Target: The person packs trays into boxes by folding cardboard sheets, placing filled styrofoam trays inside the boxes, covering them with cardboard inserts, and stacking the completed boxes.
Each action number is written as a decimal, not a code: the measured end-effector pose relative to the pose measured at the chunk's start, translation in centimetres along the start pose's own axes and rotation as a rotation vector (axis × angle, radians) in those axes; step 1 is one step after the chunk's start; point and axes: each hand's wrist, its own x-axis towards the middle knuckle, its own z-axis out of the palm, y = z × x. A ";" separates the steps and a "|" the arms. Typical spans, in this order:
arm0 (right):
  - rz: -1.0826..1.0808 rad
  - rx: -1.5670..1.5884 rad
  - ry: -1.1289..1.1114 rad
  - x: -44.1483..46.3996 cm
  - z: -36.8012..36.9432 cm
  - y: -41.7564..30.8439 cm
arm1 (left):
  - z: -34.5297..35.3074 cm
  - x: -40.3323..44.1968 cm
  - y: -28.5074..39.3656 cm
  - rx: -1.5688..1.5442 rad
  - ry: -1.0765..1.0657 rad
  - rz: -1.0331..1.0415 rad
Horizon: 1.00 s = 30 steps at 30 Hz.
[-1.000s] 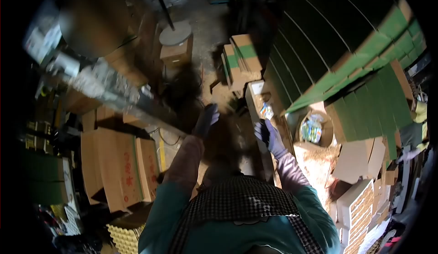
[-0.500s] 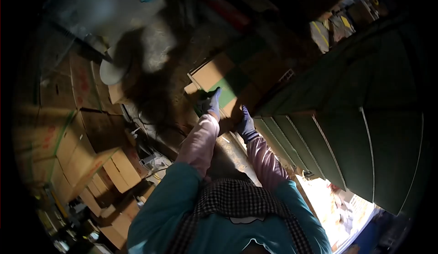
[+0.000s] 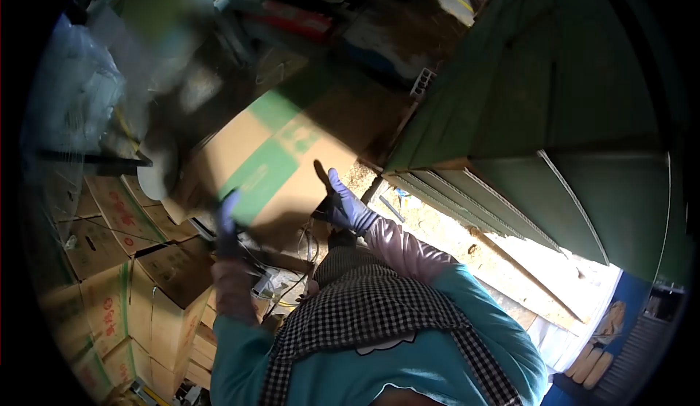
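A large flat brown cardboard piece with green bands (image 3: 310, 143) spans the middle of the view, in front of my body. My right hand (image 3: 348, 205), in a bluish-purple glove, grips its near right edge, the thumb up on the top face and the other fingers mostly hidden. At the near left edge is my left hand (image 3: 228, 220), gloved alike and blurred, its thumb pointing up along the cardboard and its fingers in shadow. The cardboard lies tilted between the two hands, partly in sunlight.
Brown boxes (image 3: 106, 304) are stacked at the left, near a round grey disc (image 3: 158, 169). Tall green bundles tied with cord (image 3: 554, 114) rise at the right. Below them is a sunlit strip of debris (image 3: 467, 242). Cables (image 3: 310, 245) lie near my feet.
The view has turned and moved from the sunlit bench towards the cardboard. My hands have reached its near edge, and it now appears larger and closer, with my left hand further left.
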 end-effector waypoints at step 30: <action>-1.017 0.675 0.704 -32.8 -5.5 20.3 | 23.5 -6.0 16.7 0.409 -1.209 -0.311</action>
